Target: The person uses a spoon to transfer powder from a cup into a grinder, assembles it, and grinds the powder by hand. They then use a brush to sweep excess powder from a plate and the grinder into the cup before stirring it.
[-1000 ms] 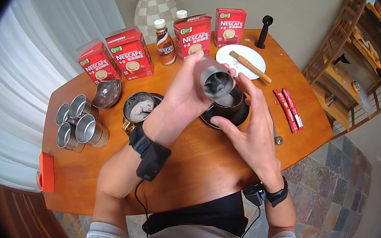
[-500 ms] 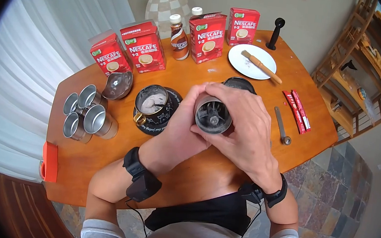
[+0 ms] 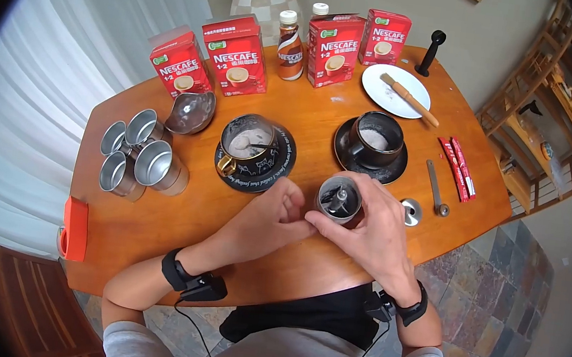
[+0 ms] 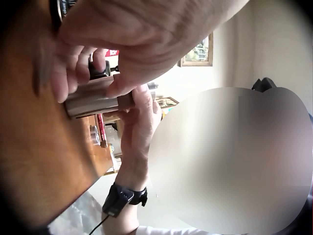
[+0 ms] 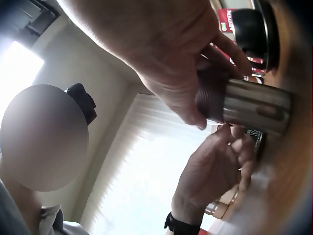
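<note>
My right hand [image 3: 384,235] [image 5: 166,58] holds a metal grinder cylinder [image 3: 328,211] [image 4: 90,100] [image 5: 257,105] upright by its upper part, low over the table's front half. Its open top shows a central shaft. Close on its left is my left hand [image 3: 260,221] [image 5: 210,166], fingers loosely bent and gripping nothing; whether its thumb touches the cylinder I cannot tell. Behind them stand a black cup [image 3: 375,153] of pale powder on a dark saucer and a gold-handled cup [image 3: 247,147] with powder and a spoon.
Several metal cups [image 3: 156,164] and a dark bowl [image 3: 191,113] stand left. Red boxes [image 3: 237,60] and a bottle [image 3: 290,52] line the back. Rightward lie a white plate [image 3: 387,100] with a brush [image 3: 411,100], sachets [image 3: 458,170], a measuring spoon [image 3: 435,185] and a metal disc [image 3: 410,212].
The grinder was tilted near the black cup in my left hand, then both hands held it. It has come down nearer the table's front, and my left hand has let go and moved left.
</note>
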Demonstrator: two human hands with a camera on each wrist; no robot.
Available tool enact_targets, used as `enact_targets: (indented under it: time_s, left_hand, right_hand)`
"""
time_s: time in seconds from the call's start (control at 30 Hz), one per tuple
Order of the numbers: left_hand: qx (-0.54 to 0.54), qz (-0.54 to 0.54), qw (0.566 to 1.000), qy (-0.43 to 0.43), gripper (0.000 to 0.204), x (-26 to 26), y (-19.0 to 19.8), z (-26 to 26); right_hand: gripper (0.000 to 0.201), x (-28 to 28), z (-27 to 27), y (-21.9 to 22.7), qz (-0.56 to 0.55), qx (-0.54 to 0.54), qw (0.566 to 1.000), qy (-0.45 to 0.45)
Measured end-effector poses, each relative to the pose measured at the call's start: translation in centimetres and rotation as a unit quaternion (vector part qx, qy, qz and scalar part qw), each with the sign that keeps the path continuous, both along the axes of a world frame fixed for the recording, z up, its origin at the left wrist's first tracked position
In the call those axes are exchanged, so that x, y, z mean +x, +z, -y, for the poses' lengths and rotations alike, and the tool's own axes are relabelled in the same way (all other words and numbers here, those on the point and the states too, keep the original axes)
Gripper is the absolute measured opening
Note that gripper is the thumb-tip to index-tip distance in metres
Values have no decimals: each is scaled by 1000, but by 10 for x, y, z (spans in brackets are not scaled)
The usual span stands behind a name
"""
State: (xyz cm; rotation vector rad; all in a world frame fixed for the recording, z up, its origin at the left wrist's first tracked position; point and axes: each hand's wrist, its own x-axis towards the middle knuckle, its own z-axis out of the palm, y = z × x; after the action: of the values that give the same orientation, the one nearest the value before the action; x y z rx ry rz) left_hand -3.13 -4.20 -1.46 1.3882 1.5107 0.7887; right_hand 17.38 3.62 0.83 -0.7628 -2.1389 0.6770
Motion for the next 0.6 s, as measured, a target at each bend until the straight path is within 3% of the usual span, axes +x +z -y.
enact_targets:
  time_s: [0.1, 0.27, 0.43, 0.6]
  left_hand:
    - [169, 20, 985, -41, 62, 11, -12, -7]
    - [168, 17, 984, -52, 65, 18, -15, -22]
    - [136, 36, 988, -57, 59, 17, -13, -31]
    - [155, 39, 984, -77, 59, 12, -8, -28]
  right_hand:
    - [59, -2, 3, -7, -7, 3, 1000, -11]
    - [73, 5, 13, -27, -17, -26, 999, -24]
    - [75, 18, 16, -59, -62, 25, 997, -47]
    - [73, 21, 14, -60, -59, 50, 996, -40]
